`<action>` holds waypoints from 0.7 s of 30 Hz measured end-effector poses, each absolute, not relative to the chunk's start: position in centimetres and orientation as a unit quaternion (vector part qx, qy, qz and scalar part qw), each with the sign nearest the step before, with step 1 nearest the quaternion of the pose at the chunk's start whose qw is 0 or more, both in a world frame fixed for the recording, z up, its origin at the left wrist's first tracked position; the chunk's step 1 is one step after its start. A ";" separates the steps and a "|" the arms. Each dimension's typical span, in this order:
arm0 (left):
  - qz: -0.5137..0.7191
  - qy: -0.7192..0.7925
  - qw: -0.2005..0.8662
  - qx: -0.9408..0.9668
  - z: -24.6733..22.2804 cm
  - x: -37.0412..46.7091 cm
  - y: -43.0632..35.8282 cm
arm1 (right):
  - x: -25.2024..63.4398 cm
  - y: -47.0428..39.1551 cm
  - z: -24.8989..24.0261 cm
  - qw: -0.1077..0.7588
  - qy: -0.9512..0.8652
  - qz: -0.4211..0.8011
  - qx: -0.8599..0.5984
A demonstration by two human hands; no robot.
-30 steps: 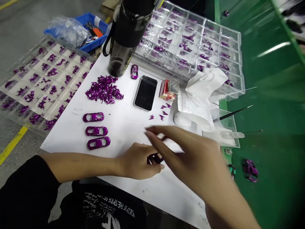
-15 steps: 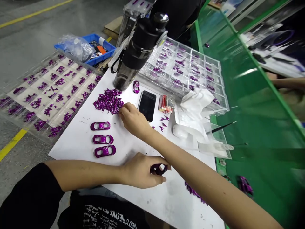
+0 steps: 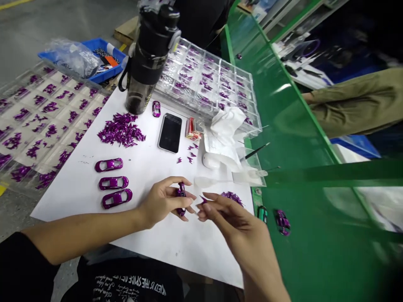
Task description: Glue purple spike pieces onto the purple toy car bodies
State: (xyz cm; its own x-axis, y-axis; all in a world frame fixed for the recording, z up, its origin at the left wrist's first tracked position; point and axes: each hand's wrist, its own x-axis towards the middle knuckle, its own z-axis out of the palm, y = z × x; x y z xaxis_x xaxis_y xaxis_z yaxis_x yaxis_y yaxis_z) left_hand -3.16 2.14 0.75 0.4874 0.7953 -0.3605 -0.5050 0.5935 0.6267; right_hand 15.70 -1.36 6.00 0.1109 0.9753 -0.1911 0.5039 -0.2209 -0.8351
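Observation:
My left hand (image 3: 166,199) grips a purple toy car body (image 3: 181,199) between thumb and fingers, turned up on its side. Just to its right, my right hand (image 3: 229,214) pinches a small pointed purple piece (image 3: 204,200) between thumb and forefinger, a short gap away from the car body. Three more purple toy car bodies (image 3: 113,183) lie in a column on the white sheet (image 3: 151,247), left of my hands. Beyond them is a heap of pointed purple pieces (image 3: 121,130). A smaller pile of purple pieces (image 3: 232,198) shows partly behind my right hand.
A phone (image 3: 170,133), a dark bottle (image 3: 146,63), a red box (image 3: 193,129) and crumpled tissue (image 3: 222,138) stand beyond my hands. Divided clear trays (image 3: 217,77) hold purple pieces. On the green surface (image 3: 302,251) at right sits another purple car (image 3: 282,222).
My right hand has come back from the purple heap to beside my left hand, with a pointed piece now in its fingertips. The left hand has raised and turned the car body; the view has shifted.

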 end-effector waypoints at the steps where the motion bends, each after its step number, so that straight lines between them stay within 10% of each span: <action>1: 0.390 0.323 0.831 0.231 0.8 -3.1 2.1 | 15.9 -2.0 5.2 0.308 -0.538 0.397 -0.677; 11: 0.382 0.341 0.814 0.275 0.8 -2.8 1.9 | 14.9 -3.5 0.7 0.292 -0.797 -0.021 -0.529; 17: 0.396 0.412 0.723 0.389 0.3 -2.2 0.9 | 14.1 -3.8 1.8 0.414 -0.628 0.029 -0.658; 21: 0.415 0.417 0.661 0.466 -0.2 -1.9 0.2 | 11.8 -3.9 2.8 0.459 -0.477 0.278 -0.696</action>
State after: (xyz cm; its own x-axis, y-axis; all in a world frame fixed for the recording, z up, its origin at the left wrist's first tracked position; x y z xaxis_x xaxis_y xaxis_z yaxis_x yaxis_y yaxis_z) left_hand -1.90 0.23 -0.23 0.3088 0.9368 -0.1645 -0.1604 0.2218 0.9618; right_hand 11.83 -3.85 2.78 0.3898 0.9195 0.0505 0.4081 -0.1233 -0.9046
